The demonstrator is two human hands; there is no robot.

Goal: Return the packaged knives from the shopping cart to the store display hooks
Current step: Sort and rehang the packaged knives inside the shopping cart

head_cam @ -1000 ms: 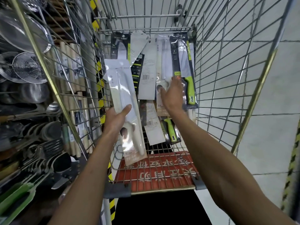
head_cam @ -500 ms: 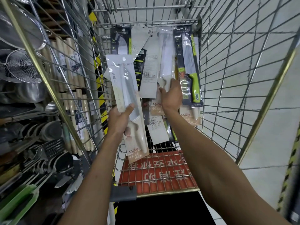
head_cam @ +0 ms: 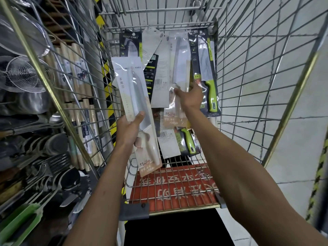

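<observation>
The left hand (head_cam: pixel 128 132) grip closes round a white knife pack (head_cam: pixel 131 89) that mostly extends toward 12 o'clock. The right hand (head_cam: pixel 190 96) grip pinches a clear knife pack (head_cam: pixel 181 63), also toward 12 o'clock, in the cart (head_cam: pixel 248 68).

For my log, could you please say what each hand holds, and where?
Left hand grips a white packaged knife below its middle; right hand grips a second packaged knife near its middle.

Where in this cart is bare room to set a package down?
Bare wire grid over the red sign at the cart's near end, short of the lower green-handled knife. Crowded: overlapping packages at the far end.
</observation>
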